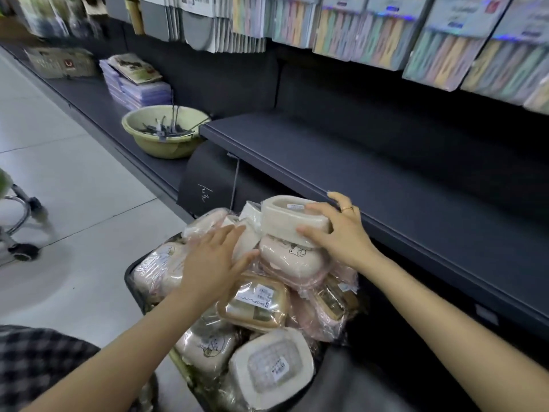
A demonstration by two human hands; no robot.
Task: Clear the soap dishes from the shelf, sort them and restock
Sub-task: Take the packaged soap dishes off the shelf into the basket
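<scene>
Centrally, a heap of wrapped soap dishes (255,307) fills a dark bin (133,281) on the floor, near the dark shelf (386,162). Right hand (341,233), ring on one finger, curls thumb and fingers round a cream dish (289,221) lying on its side at the heap's far top, just beside the shelf edge. Left hand (214,263) lies flat, fingers straight and together, pressing on the wrapped dishes at the heap's left; it grasps nothing. A tan labelled dish (252,306) sits mid-heap; a white dish (271,365) lies nearest. Far left, a green basin (166,138) of metal hooks stands on the lower ledge, beyond it stacked packets (139,90). Pastel packs (445,43) hang above the shelf.
</scene>
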